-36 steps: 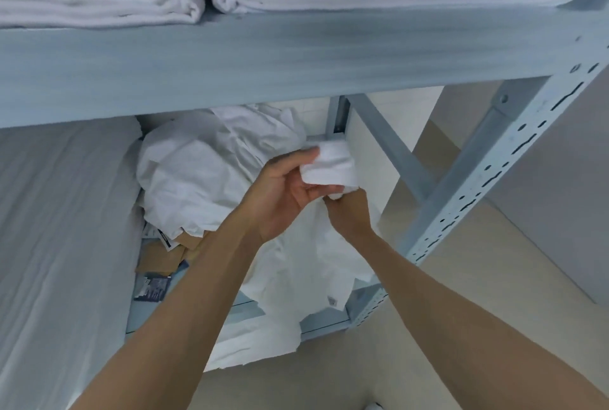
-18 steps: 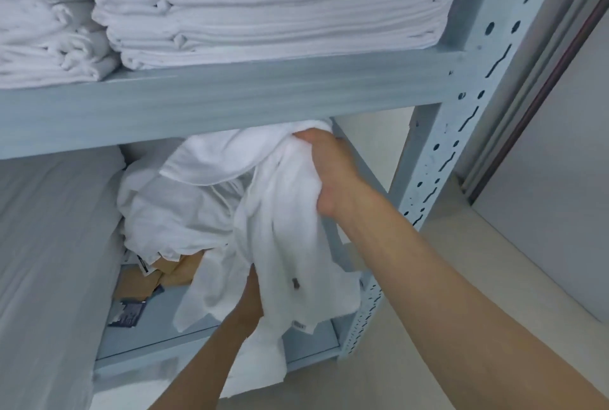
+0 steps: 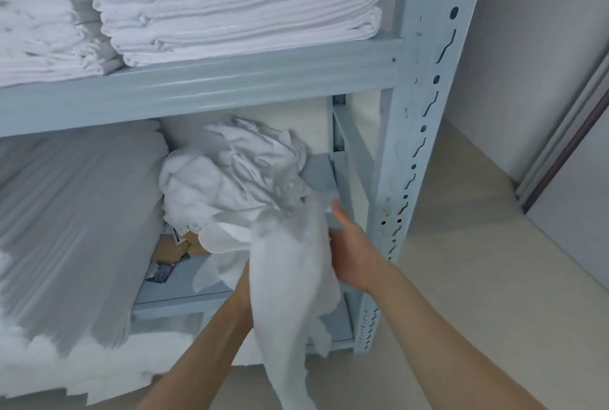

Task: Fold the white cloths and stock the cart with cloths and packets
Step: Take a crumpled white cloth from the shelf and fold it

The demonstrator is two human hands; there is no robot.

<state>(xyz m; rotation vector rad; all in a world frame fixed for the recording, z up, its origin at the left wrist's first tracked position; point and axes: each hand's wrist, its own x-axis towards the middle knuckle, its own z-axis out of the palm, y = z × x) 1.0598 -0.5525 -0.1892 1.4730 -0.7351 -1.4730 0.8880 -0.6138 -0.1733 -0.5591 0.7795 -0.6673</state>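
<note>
White cloth (image 3: pixel 290 277) hangs down at the front of the grey metal rack (image 3: pixel 412 132), at about 6 o'clock from the crumpled pile of white cloths (image 3: pixel 230 178) on the lower shelf (image 3: pixel 316 175). Its top end runs up into that pile, and its tail drops past the shelf's front edge toward the floor (image 3: pixel 478 277).

The right hand (image 3: pixel 352 251) is at the cloth's 3 o'clock side, palm against the fabric; its fingers (image 3: pixel 336 208) reach up behind the blurred cloth, and how tightly they curl cannot be told. The left hand is hidden behind the hanging cloth, only the forearm (image 3: pixel 211 337) showing below, so its fingers cannot be judged either.

At 9 o'clock from the pile lies a large stack of grey-white folded linen (image 3: pixel 75 211), filling the left of the shelf. Between that stack and the pile, at about 7 o'clock of the pile, brown cardboard scraps (image 3: pixel 174 248) and a small dark packet (image 3: pixel 163 272) lie on the shelf.

At 12 o'clock, the upper shelf carries two neat stacks of folded white towels (image 3: pixel 237 20). The rack's perforated upright post (image 3: pixel 425 113) stands at 3 o'clock, just beside the right hand, with a pale wall (image 3: pixel 527 47) beyond.
</note>
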